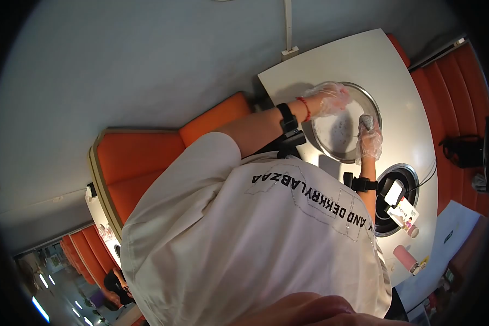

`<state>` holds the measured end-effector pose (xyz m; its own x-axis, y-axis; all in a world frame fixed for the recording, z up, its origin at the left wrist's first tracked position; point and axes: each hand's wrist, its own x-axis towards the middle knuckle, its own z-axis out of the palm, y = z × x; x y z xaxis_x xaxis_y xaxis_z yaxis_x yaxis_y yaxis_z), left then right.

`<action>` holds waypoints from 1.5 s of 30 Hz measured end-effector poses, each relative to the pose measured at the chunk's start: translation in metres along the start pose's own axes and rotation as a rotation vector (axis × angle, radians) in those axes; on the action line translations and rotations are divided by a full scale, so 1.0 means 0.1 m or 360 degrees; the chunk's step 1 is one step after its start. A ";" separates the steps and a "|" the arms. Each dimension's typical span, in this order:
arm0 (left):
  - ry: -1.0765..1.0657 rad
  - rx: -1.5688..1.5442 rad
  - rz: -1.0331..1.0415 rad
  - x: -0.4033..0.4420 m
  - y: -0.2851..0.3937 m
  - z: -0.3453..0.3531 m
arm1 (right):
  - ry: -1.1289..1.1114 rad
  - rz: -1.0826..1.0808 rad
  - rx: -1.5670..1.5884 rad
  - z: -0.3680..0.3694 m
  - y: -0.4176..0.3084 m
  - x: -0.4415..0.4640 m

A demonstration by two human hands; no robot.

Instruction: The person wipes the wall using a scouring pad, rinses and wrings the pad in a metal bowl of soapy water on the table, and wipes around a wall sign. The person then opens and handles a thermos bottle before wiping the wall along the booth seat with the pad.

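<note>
A round metal basin (379, 103) holds whitish, cloudy liquid with some bubbles. My left hand (332, 100), in a clear plastic glove, is over the basin's upper left side; the loose plastic blurs its fingers, and whether it grips anything cannot be made out. At the basin's right side is my right hand (370, 142), also in a clear glove. Its fingers are closed on a grey scouring pad (367, 121), which sits above the liquid near the rim.
A black round container (383, 221) with a metal rim stands on the white table (402, 114), with a white device (394, 193) and a printed card (403, 213) over it. A pink bottle (405, 258) lies nearby. Orange seats (138, 157) flank the table. Another person (115, 288) is at lower left.
</note>
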<state>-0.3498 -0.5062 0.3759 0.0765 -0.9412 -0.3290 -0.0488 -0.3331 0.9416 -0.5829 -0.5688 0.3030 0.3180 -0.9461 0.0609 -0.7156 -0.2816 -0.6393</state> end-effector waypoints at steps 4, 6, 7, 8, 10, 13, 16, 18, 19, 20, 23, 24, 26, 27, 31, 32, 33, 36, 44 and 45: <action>0.0193 -0.0368 -0.0102 0.00 -0.06 -0.67 | -0.0007 0.0067 -0.0257 0.07 -0.08 0.11; 0.0286 -0.0306 0.0004 -0.17 0.00 -1.10 | -0.0125 0.0308 -0.0331 0.01 -0.26 0.16; 0.0351 -0.0240 0.0044 -0.31 0.13 -1.35 | -0.0153 0.0372 -0.0254 0.09 -0.17 0.22; 0.0444 -0.0249 0.0196 -0.39 0.13 -1.58 | -0.0181 0.0436 -0.0174 0.21 0.03 0.29; 0.0765 0.0655 0.0834 -0.42 0.08 -2.05 | -0.0238 0.0542 -0.0189 0.27 0.03 0.31; 0.1117 -0.0026 0.0169 -0.86 0.66 -2.64 | -0.0598 0.0358 -0.0658 0.30 -0.15 0.22; 0.1667 0.0639 0.0462 -1.18 1.10 -2.81 | -0.1285 -0.0309 -0.1216 0.52 0.36 0.24; 0.1802 0.1174 0.0614 -1.45 1.29 -2.97 | -0.1208 -0.0108 -0.1064 0.27 -0.10 0.30; 0.1810 0.1255 0.0699 -1.53 1.32 -3.13 | -0.1165 -0.0005 -0.0984 0.22 -0.24 0.34; 0.1820 0.1334 0.0787 -1.56 1.35 -3.21 | -0.1080 -0.0060 -0.0918 0.21 -0.21 0.41; 0.1777 0.1826 0.0691 -1.77 1.56 -3.38 | -0.0702 -0.0314 -0.0669 0.43 0.12 0.65; 0.1928 0.2084 0.0823 -1.90 1.68 -3.38 | -0.0533 -0.0433 -0.0584 0.50 0.08 0.76; 0.2204 0.2655 0.1063 -2.06 1.87 -3.31 | -0.0740 -0.0142 -0.0374 0.17 -0.92 0.88; 0.2352 0.2742 0.1094 -2.22 1.95 -3.41 | -0.0637 -0.0264 -0.0261 0.18 -1.32 0.92; 0.2602 0.3075 0.1118 -2.44 1.97 -3.74 | -0.0338 -0.0521 0.0102 0.15 -2.35 0.91; 0.2599 0.3183 0.1070 -2.49 1.95 -3.83 | -0.0087 -0.0722 0.0134 0.41 -2.46 0.99; 0.2603 0.3190 0.1037 -2.51 1.96 -3.84 | 0.0172 -0.0919 0.0163 0.64 -2.57 1.07; 0.2596 0.3193 0.0961 -2.51 1.93 -3.81 | -0.0063 -0.0872 0.0363 0.43 -3.54 0.99; 0.2608 0.3130 0.0931 -2.49 1.94 -3.80 | 0.0335 -0.0902 0.0652 0.88 -4.80 1.36; 0.2627 0.3153 0.0940 -2.48 1.93 -3.82 | 0.0344 -0.0876 0.0614 1.02 -4.82 1.37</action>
<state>0.0022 -0.3153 0.6662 -0.0519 -0.4933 0.8683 -0.5497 -0.7118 -0.4372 -0.1312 -0.5467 0.5409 0.4112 -0.7041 0.5789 -0.2020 -0.6897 -0.6953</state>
